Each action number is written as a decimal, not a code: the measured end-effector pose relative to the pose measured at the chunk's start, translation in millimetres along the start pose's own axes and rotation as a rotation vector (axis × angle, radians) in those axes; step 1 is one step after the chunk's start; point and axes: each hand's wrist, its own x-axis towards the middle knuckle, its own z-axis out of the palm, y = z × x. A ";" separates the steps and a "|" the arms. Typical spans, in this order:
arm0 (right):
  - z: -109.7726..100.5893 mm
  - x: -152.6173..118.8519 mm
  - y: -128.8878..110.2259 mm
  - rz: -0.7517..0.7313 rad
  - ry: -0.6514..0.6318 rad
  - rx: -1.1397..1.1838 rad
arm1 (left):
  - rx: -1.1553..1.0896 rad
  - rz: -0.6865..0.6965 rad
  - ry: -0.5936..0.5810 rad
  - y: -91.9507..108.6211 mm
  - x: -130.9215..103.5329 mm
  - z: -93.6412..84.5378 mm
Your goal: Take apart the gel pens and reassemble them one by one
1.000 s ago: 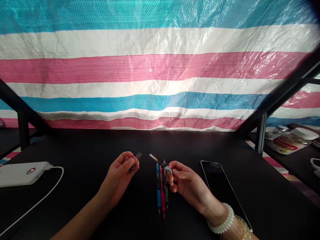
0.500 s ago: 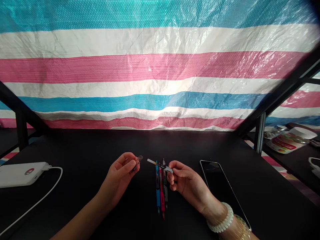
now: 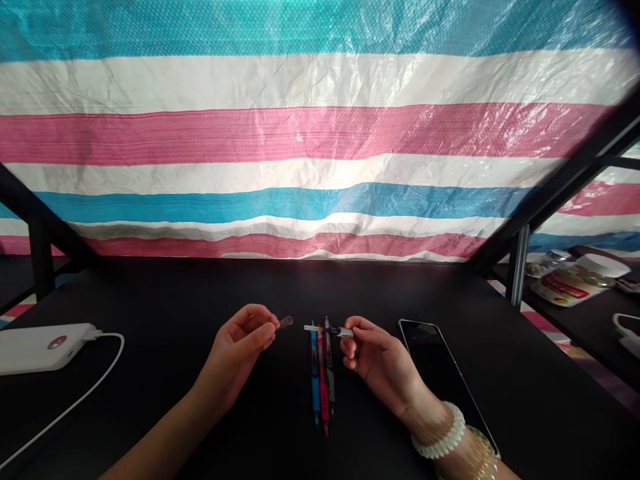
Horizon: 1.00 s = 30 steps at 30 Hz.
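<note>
My left hand (image 3: 240,347) pinches a clear pen barrel (image 3: 285,323) between thumb and fingertips, its open end pointing right. Facing it across a gap, my right hand (image 3: 377,357) grips the top part of a pen (image 3: 343,331), black and whitish. A thin, pale refill (image 3: 314,328) sticks out of that part to the left. Beneath the refill, side by side on the black table, lie a blue pen (image 3: 315,393), a pink pen (image 3: 324,400) and a grey pen (image 3: 331,383). The barrel's near end is hidden in my left fingers.
A phone (image 3: 445,380) lies flat beside my right wrist. At the left sits a white power bank (image 3: 40,350) with a white cable (image 3: 103,373). Black frame bars (image 3: 545,193) slope along both sides, and a striped sheet (image 3: 300,133) hangs behind. A jar (image 3: 570,285) is on the right surface.
The clear barrel has turned from tilted up to nearly level and shows more. My right hand has shifted slightly right, and its pen part with the refill is now almost level.
</note>
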 end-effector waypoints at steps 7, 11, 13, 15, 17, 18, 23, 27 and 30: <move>-0.5 0.6 -2.9 -0.160 0.121 -0.044 | 0.219 0.084 -0.004 -1.4 -3.6 0.3; 1.4 -1.6 -3.2 -0.224 0.153 -0.075 | 0.297 0.123 -0.003 -1.0 -4.4 0.1; 2.7 -2.6 -3.6 -0.237 0.165 -0.077 | 0.331 0.135 0.005 -0.2 -4.9 0.5; 3.4 -2.9 -4.0 -0.248 0.172 -0.082 | 0.360 0.148 0.013 0.3 -5.5 1.0; 3.4 -2.8 -4.0 -0.267 0.174 -0.102 | 0.385 0.164 0.017 0.2 -6.0 1.1; 3.2 -2.7 -3.9 -0.281 0.175 -0.115 | 0.400 0.178 0.014 -0.1 -6.1 1.0; 2.2 -4.2 -2.6 -0.368 0.204 -0.178 | 0.524 0.294 -0.013 -2.2 -6.5 0.1; 3.3 -8.8 -1.4 -0.450 0.169 -0.317 | 0.614 0.380 0.003 -3.3 -8.4 1.1; 6.1 -13.4 -0.8 -0.513 0.144 -0.466 | 0.658 0.437 0.020 -3.5 -10.6 3.3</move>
